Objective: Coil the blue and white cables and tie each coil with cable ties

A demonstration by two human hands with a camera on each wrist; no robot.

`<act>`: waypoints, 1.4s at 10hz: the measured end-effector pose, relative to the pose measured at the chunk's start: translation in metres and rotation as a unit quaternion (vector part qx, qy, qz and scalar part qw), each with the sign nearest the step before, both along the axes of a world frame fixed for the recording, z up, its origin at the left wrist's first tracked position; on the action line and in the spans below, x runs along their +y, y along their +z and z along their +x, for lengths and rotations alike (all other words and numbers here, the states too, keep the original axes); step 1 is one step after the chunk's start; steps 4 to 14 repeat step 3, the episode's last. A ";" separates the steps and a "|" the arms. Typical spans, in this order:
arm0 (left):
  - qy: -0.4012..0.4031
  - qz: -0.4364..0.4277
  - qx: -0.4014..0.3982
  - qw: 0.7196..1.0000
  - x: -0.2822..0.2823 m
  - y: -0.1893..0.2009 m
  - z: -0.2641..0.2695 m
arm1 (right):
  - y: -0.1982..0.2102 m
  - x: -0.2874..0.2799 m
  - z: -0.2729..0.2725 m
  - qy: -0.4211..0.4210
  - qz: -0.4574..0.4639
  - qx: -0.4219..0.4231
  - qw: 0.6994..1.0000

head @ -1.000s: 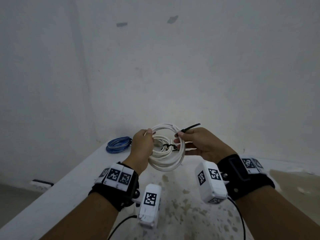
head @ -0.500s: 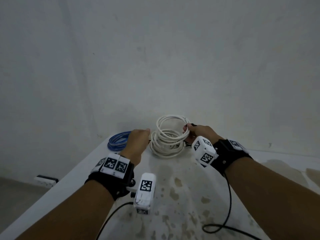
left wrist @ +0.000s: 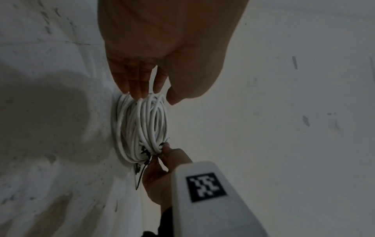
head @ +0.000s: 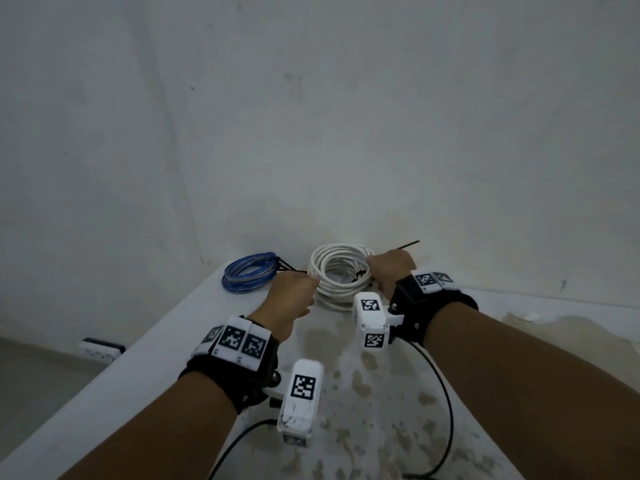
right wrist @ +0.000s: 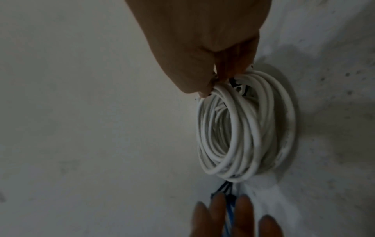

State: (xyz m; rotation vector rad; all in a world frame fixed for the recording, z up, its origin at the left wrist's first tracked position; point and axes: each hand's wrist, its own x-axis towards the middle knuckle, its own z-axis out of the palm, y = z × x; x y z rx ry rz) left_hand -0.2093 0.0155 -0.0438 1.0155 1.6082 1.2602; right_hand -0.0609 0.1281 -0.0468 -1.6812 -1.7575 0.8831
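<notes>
the white cable coil (head: pixel 341 277) lies flat on the bench (head: pixel 194 327) close to the wall, and the blue cable coil (head: pixel 250 277) lies just beside it on the left, already bound by a black cable tie (head: pixel 284 266) whose tails stick out toward the white one. the right hand (head: pixel 391 271) pinches the right side of the white coil between thumb and fingers, at the place where a black cable tie (left wrist: pixel 145 158) goes around the loops; its long free tail (head: pixel 408 244) points out past the hand toward the wall. i think the hand holds there because the tie is the point that keeps all loops together, so the bundle does not spread while it rests on the surface. the left hand (head: pixel 292 299) has straight, relaxed fingers (left wrist: pixel 138 83) and grips nothing; in the left wrist view the fingertips are at the near-left rim of the white coil, touching it or almost, which looks like steadying it so the coil stays flat. whether the tie on the white coil is pulled fully tight i cannot tell, the views are dark there. judging from this, both coils are made and tied, and the task seems near its end; what remains is perhaps only to let go.
</notes>
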 end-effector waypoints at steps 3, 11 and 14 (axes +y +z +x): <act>-0.010 0.007 0.031 0.999 -0.025 0.002 0.003 | -0.030 0.009 0.010 -0.134 -0.002 0.178 0.975; -0.010 0.007 0.031 0.999 -0.025 0.002 0.003 | -0.030 0.009 0.010 -0.134 -0.002 0.178 0.975; -0.010 0.007 0.031 0.999 -0.025 0.002 0.003 | -0.030 0.009 0.010 -0.134 -0.002 0.178 0.975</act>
